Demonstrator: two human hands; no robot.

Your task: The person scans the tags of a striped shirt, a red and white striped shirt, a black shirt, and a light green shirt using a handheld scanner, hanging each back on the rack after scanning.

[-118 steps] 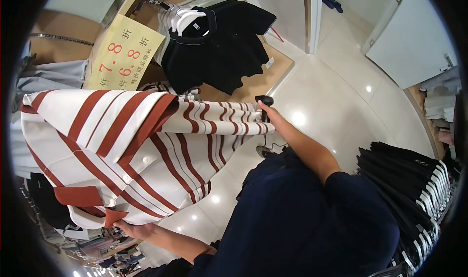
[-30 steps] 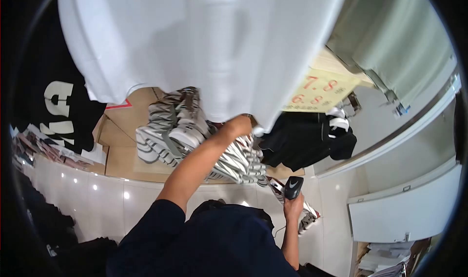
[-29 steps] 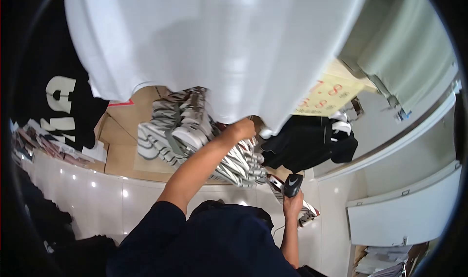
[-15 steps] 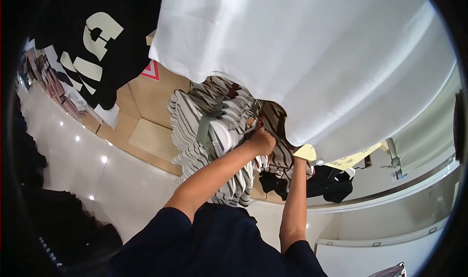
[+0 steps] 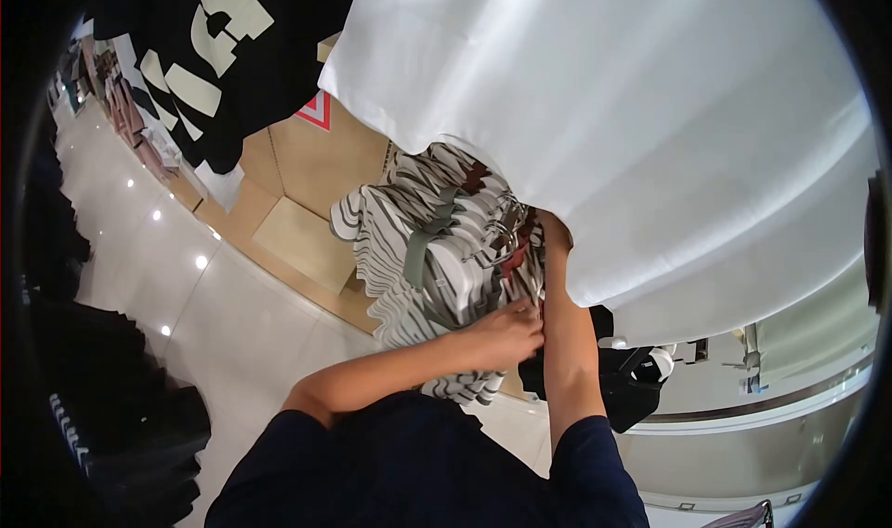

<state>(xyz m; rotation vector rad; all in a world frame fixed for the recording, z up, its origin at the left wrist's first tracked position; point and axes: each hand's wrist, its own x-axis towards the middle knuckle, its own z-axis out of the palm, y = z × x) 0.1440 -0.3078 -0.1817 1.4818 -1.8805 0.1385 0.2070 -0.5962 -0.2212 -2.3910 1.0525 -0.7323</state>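
Note:
A bunch of striped garments (image 5: 381,249) on white hangers hangs below the middle of the view, with metal hooks (image 5: 506,235) gathered at its right side. My left hand (image 5: 511,335) is closed at the right edge of these garments; what its fingers hold is too small to make out. My right forearm reaches up beside the hooks, and the hand is hidden behind the hanging white cloth (image 5: 595,110). Dark red parts (image 5: 514,260) show among the striped garments near the hooks.
Cardboard boxes (image 5: 307,240) stand behind the striped garments. A black garment with cream print (image 5: 269,72) hangs at the upper left. More black clothes (image 5: 121,435) are at the lower left. Another black garment (image 5: 632,389) hangs right of my right arm.
My left hand has moved down and right from the hooks. My right hand has gone up behind the white cloth. The yellow paper beside it is out of sight. The camera view has shifted.

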